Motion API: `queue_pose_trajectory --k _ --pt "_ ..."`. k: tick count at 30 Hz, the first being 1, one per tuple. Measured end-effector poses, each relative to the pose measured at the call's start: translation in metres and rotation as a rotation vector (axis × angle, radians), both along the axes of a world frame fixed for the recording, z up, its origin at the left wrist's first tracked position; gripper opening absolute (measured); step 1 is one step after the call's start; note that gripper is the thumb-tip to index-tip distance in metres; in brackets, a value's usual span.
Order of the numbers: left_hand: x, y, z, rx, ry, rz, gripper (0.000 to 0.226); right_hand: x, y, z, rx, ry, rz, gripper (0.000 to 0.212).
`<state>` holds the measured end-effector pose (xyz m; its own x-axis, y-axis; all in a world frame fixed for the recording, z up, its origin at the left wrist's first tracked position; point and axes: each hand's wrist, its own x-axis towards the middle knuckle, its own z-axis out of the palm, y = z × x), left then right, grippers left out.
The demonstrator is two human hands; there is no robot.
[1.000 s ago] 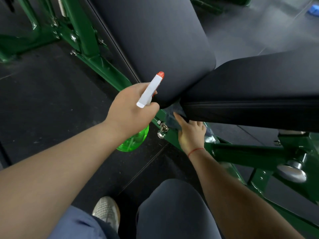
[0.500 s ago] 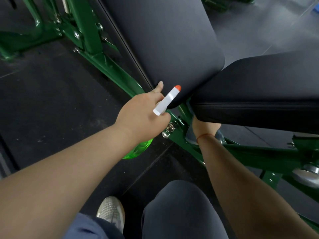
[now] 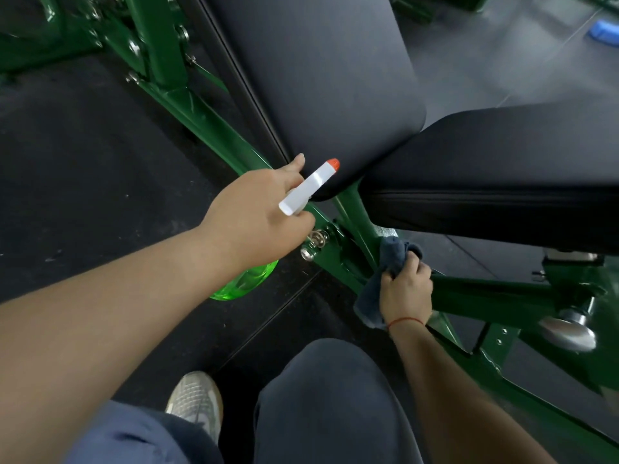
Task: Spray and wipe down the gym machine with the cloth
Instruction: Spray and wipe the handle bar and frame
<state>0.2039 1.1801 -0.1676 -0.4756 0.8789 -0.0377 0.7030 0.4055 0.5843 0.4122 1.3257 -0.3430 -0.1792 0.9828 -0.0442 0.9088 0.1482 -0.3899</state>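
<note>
Above dark rubber flooring (image 3: pixel 83 169), left grip (image 3: pixel 258 216) clasps spray bottle (image 3: pixel 310 187); right grip (image 3: pixel 407 293) pinches cloth (image 3: pixel 395 252) against the green frame (image 3: pixel 214 128).

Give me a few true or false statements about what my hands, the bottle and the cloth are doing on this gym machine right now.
1. The left hand holds the spray bottle. True.
2. The bottle's nozzle is blue. False: it is orange.
3. The right hand grips the cloth at the green frame. True.
4. The cloth lies on top of the seat pad. False: it is below the pad, down at the frame.
</note>
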Motion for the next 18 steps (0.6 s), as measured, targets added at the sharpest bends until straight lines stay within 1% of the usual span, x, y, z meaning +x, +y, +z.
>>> queue_pose_trajectory --k 2,5,7,9,10,12,13,14,16,17,18 --pt "0.002 -0.002 0.0 0.009 -0.008 -0.003 0.064 0.005 -0.011 -0.002 0.009 -0.011 0.047 0.056" --pt "0.002 -0.004 0.001 0.013 -0.002 0.0 0.063 0.014 -0.023 -0.006 0.051 -0.002 0.171 0.055" --pt "0.003 -0.005 0.001 0.003 -0.001 0.003 0.06 0.02 -0.023 -0.007 0.064 0.018 0.215 0.054" --pt "0.003 -0.006 0.001 -0.003 -0.005 0.006 0.056 0.024 -0.018 -0.002 0.066 0.079 0.187 0.056" --pt "0.004 -0.006 0.001 -0.001 -0.008 0.008 0.058 0.023 -0.014 0.002 0.079 0.145 0.147 0.056" --pt "0.005 -0.008 0.0 -0.001 -0.012 0.012 0.063 0.015 -0.003 0.014 0.134 0.296 0.031 0.058" --pt "0.006 -0.008 0.0 -0.006 -0.01 0.011 0.064 0.009 0.005 0.019 0.139 0.334 -0.034 0.059" --pt "0.007 -0.009 0.0 -0.015 -0.004 0.011 0.065 0.002 0.015 0.023 0.09 0.324 -0.092 0.061" --pt "0.008 -0.01 0.0 -0.03 0.009 0.007 0.065 -0.01 0.032 0.029 -0.14 0.199 -0.169 0.068" --pt "0.008 -0.011 0.0 -0.03 0.009 0.006 0.066 -0.014 0.036 0.03 -0.239 0.139 -0.173 0.069" --pt "0.008 -0.011 0.0 -0.026 0.005 0.007 0.066 -0.015 0.035 0.031 -0.276 0.09 -0.154 0.068"
